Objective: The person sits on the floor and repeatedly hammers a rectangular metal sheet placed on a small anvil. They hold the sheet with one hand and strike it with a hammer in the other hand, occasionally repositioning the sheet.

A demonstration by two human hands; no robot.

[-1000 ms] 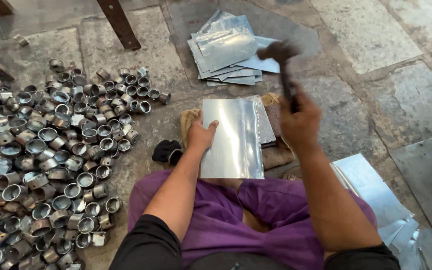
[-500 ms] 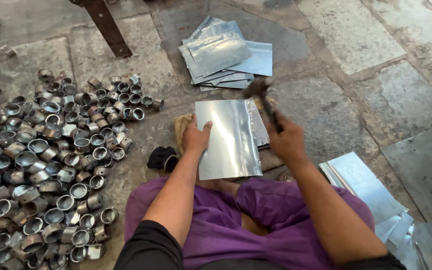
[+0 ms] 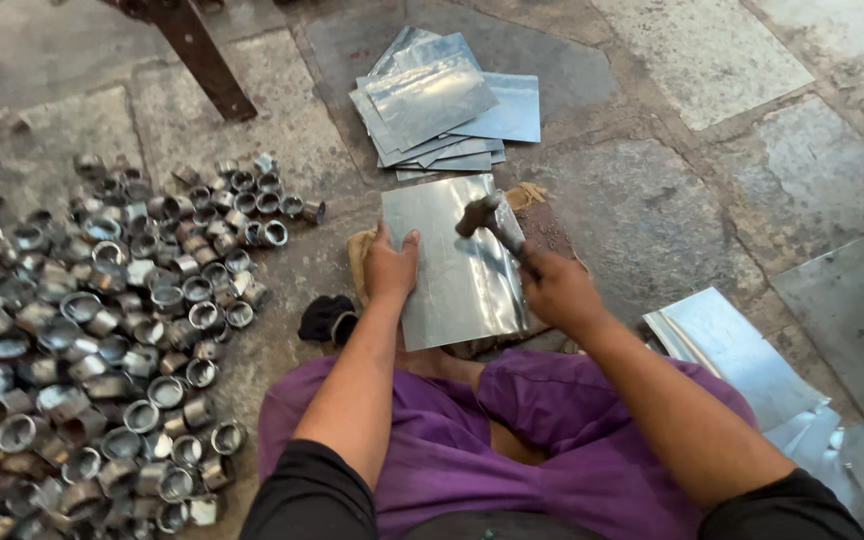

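Sitting on the stone floor [image 3: 652, 200], the person presses the left hand [image 3: 390, 268] flat, fingers spread, on a shiny metal sheet [image 3: 452, 270] so it cannot slide. The sheet lies in front of the knees on a brown pad [image 3: 542, 215], which gives it a firm bed. The right hand [image 3: 557, 292] is closed tight round a hammer [image 3: 492, 222], its head low over the sheet. More sheets [image 3: 442, 105] wait in a pile just beyond. Many small metal rings [image 3: 102, 320] lie heaped on the left, out of the way.

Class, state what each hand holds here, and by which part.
The right hand grips a hammer by its handle; the left hand presses flat on the metal sheet, near its left edge.
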